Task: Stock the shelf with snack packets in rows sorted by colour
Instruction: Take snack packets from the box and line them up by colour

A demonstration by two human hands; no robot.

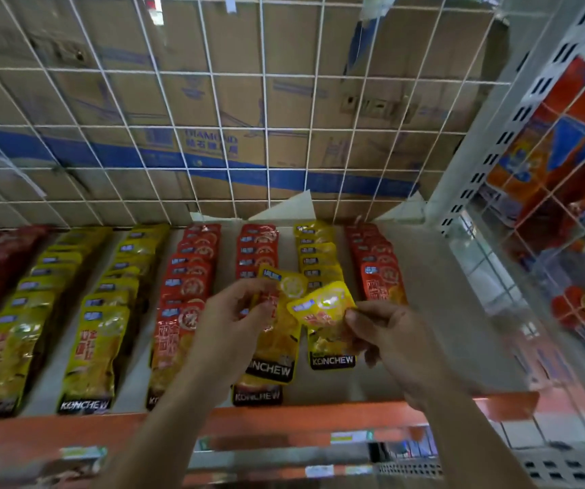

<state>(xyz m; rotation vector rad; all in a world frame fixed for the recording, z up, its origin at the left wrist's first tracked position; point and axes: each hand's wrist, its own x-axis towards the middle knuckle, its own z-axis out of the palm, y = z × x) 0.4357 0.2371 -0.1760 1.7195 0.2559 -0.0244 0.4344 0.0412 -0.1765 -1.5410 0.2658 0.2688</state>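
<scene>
**Two yellow packets in hand, one short yellow row to feed**

Both hands are busy above the front half of the pale shelf board (442, 330). The left hand (234, 319) has its fingers curled round the left edge of a long glossy yellow foil snack packet (284, 330), held roughly upright with its black bottom label hanging toward the orange front edge (301, 418). The right hand (389, 333) pinches a second yellow foil packet (322, 307) by its right side between thumb and fingertips, tilted. Whether the black label below it belongs to that packet or to one lying on the shelf, I cannot tell.

Both packets look light, soft and slick. A flat pinch on a sealed edge should hold better than a squeeze on the filled middle, which may crush the contents or slip.

The likely home is the yellow row (319, 255) just behind the hands. It runs back to the white wire grid (266, 135) at the rear edge and stops short of the front. It sits close between two red rows, one on its left (257, 248) and one on its right (379, 262), so a packet laid askew would overlap a neighbour. Bare board lies toward the right end, up to the wire side panel (530, 241).
</scene>
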